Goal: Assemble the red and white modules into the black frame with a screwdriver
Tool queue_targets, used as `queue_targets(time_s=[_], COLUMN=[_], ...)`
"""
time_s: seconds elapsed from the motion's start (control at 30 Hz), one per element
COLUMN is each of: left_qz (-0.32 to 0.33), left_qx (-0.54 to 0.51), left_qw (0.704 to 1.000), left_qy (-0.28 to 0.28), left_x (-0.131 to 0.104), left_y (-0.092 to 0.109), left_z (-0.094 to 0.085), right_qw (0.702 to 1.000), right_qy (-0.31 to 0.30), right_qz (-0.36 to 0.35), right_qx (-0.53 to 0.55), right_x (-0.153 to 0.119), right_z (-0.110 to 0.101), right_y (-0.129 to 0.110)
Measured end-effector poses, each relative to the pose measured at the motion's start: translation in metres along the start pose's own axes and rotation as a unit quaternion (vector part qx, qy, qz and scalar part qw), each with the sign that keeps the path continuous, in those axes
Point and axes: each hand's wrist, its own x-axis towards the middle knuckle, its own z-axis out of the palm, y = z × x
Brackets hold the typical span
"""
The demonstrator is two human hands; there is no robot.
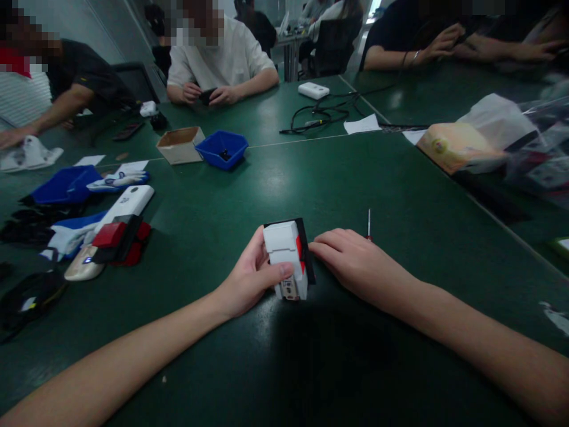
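My left hand (249,276) is wrapped round a white device (282,240) with red and black parts, its thumb lying across the front. The device is held upright above the green table (275,184). Just to its right is my right hand (351,255), back upward, with fingertips close to the device's black edge; whether they touch it or pinch something small, I cannot make out. Behind my right hand a thin screwdriver (368,222) lies on the table, its handle partly hidden by the hand.
A blue bin (223,149) with small black parts stands beside a cardboard box (180,145). At the left lie gloves, red and black pieces (120,239) and cables. Black cable (315,115) and a plastic bag (498,121) lie farther back. Several people sit around.
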Motion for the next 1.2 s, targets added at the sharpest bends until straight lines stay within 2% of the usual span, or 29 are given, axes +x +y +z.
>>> queue_targets(time_s=[0.1, 0.17, 0.3, 0.37, 0.43, 0.5, 0.63, 0.77, 0.83, 0.9, 1.07, 1.2], left_qz=[-0.02, -0.019, -0.004, 0.008, 0.016, 0.026, 0.036, 0.041, 0.048, 0.049, 0.049, 0.076], left_qx=[-0.008, -0.012, -0.018, -0.013, 0.0, 0.019, 0.072, 0.09, 0.084, 0.079, 0.112, 0.157], left_qw=[0.999, 1.0, 1.0, 1.0, 0.999, 0.998, 0.996, 0.995, 0.995, 0.995, 0.992, 0.984], left_qy=[-0.024, -0.018, 0.019, 0.027, 0.035, 0.048, 0.048, 0.034, 0.03, 0.022, 0.03, 0.041], left_x=[-0.001, -0.001, 0.001, 0.002, 0.003, 0.003, 0.005, 0.006, 0.007, 0.006, 0.002, 0.001], left_y=[0.005, 0.006, 0.006, 0.004, 0.002, -0.001, -0.002, 0.001, 0.002, 0.001, -0.004, -0.009], left_z=[0.002, 0.003, 0.007, 0.008, 0.007, 0.004, 0.0, 0.001, 0.003, 0.005, 0.008, 0.006], right_qw=[0.998, 0.992, 0.97, 0.931, 0.866, 0.812, 0.776, 0.71, 0.694, 0.708, 0.8, 0.827], right_qy=[0.062, 0.109, 0.125, 0.102, 0.072, 0.054, 0.075, 0.097, 0.09, 0.089, 0.139, 0.16], right_qz=[0.019, 0.032, 0.084, 0.149, 0.215, 0.254, 0.288, 0.315, 0.306, 0.291, 0.243, 0.214], right_qx=[0.019, 0.05, 0.19, 0.316, 0.445, 0.523, 0.556, 0.622, 0.645, 0.638, 0.531, 0.495], right_x=[-0.006, -0.006, -0.004, -0.002, -0.001, -0.001, -0.002, -0.003, -0.001, 0.0, 0.001, 0.0], right_z=[-0.011, -0.018, -0.023, -0.022, -0.022, -0.022, -0.022, -0.019, -0.017, -0.014, -0.009, -0.008], right_y=[0.0, -0.001, -0.004, -0.005, -0.005, -0.005, -0.007, -0.013, -0.018, -0.023, -0.034, -0.038])
